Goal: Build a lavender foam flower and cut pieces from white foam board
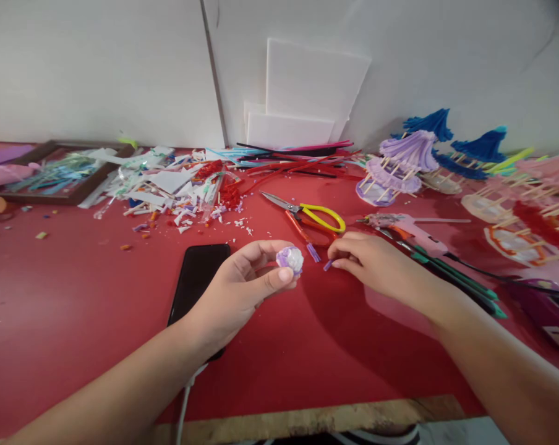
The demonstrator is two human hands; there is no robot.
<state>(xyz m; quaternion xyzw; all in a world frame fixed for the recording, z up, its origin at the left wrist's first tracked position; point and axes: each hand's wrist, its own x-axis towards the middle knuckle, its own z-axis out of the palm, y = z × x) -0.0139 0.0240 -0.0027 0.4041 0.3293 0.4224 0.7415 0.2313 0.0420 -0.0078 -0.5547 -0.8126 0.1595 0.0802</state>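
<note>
My left hand (247, 278) holds a small round white and purple piece (290, 261) between thumb and fingers, above the red table (98, 321). To its right, the thumb and fingertips of my right hand (363, 259) pinch a short purple piece (328, 265) at the table surface. More short purple pieces (313, 252) lie between the hands, beside scissors with one yellow and one orange-red handle (323, 217). The palm side of my right hand is hidden.
A black phone (198, 272) with a white cable lies under my left wrist. Foam scraps (168, 185) spread behind it. A pink glue gun (413, 228), green-handled tools (465, 281) and small carousel-like models (407, 154) stand or lie right. White boards (311, 86) lean on the wall.
</note>
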